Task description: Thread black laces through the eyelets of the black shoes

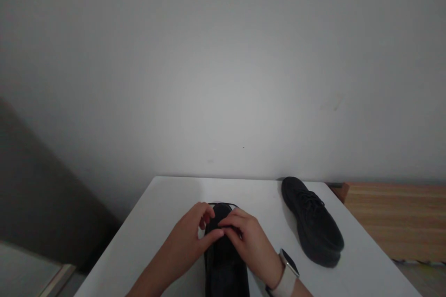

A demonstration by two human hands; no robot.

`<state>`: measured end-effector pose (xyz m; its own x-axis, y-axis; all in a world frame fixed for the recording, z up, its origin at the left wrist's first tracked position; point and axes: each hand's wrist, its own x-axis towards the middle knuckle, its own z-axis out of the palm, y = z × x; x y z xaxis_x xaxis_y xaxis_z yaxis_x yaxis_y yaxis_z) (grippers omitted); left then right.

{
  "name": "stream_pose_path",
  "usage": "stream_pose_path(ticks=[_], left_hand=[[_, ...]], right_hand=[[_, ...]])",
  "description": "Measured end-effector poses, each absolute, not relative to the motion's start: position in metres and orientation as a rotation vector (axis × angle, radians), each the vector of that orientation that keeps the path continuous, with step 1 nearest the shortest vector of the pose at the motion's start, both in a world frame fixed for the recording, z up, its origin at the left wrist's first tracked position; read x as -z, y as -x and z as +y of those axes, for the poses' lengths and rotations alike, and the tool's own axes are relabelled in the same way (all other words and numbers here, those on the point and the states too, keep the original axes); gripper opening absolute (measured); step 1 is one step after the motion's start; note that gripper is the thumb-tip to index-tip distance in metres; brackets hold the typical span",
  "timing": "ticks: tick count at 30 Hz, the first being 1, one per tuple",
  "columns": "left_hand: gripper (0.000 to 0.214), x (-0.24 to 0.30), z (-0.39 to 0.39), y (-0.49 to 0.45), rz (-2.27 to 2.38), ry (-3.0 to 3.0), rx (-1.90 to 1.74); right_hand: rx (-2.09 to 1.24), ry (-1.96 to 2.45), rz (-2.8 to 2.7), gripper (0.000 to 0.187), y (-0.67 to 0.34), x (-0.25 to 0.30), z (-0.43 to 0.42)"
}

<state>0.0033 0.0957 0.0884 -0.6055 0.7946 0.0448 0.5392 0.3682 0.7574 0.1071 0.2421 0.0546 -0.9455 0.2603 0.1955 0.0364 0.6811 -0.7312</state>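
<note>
A black lace-up shoe (228, 276) stands on the white table, its toe pointing away from me and its heel end cut off by the lower edge of the view. My left hand (193, 227) is over its left side, fingers curled and the thumb stretched apart from them across the shoe. On the right, my right hand (249, 236) pinches over the lacing, thumb and forefinger close together on a dark shoelace that is mostly hidden. A thin loop of lace (232, 204) lies around the toe. A pale-banded watch (289, 271) is on my right wrist.
A second black shoe (315, 222), its laces tied, rests on the right of the white table (174, 195). Behind the table rises a grey wall (223, 79). Wooden furniture (397, 218) stands beyond the right edge, and a pale board (28, 269) shows at lower left.
</note>
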Motion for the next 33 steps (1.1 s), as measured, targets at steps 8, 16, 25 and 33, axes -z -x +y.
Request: stream_pose_path(ticks=[8,16,25,33], left_hand=[[0.025,-0.039,0.076,-0.022,2.138,-0.958,-1.302],[0.041,-0.023,0.072,-0.021,2.161,-0.986,-1.419],[0.016,-0.040,0.085,-0.025,2.276,-1.282,-1.485],[0.017,-0.062,0.090,-0.026,2.236,-1.086,-1.593]], right_hand=[[-0.784,0.216,-2.964,0.021,-0.089,-0.063,0.232],[-0.723,0.169,-3.002,0.022,-0.082,-0.064,0.228],[-1.189,0.131,-2.611,0.014,-0.117,-0.095,0.239],[-1.851,0.211,-2.115,0.020,-0.123,-0.071,0.239]])
